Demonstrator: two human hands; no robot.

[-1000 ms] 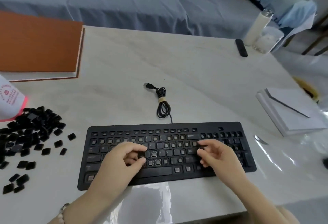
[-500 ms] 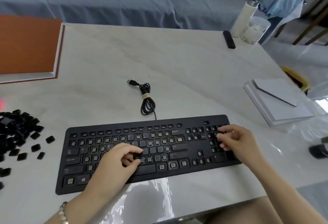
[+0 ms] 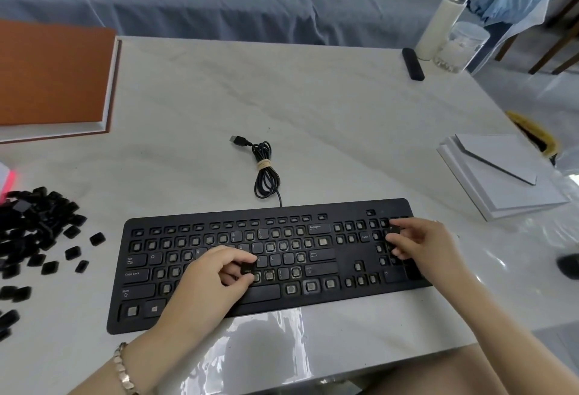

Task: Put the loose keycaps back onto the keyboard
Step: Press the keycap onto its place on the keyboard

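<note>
A black keyboard (image 3: 344, 209) lies near the table's front edge, with many bare switch sockets and a few keycaps in place. My left hand (image 3: 210, 275) hovers over its middle rows and pinches a black keycap (image 3: 248, 270) between thumb and fingers. Over the number pad at the right end, my right hand (image 3: 423, 247) has its curled fingertips on a keycap (image 3: 393, 229) marked 7, at the pad's top left. A pile of loose black keycaps (image 3: 34, 225) is spread on the table to the left of the keyboard.
The keyboard's coiled USB cable (image 3: 264, 172) lies behind it. An orange book (image 3: 53, 75) sits far left, a stack of white paper (image 3: 501, 178) at the right. A black remote (image 3: 413, 64), a white bottle (image 3: 441, 25) and a jar (image 3: 460, 47) stand at the far right corner.
My right hand moved from the main key block rightward to the number pad with its keycap. My left hand stayed over the middle rows with its keycap. The camera shifted right.
</note>
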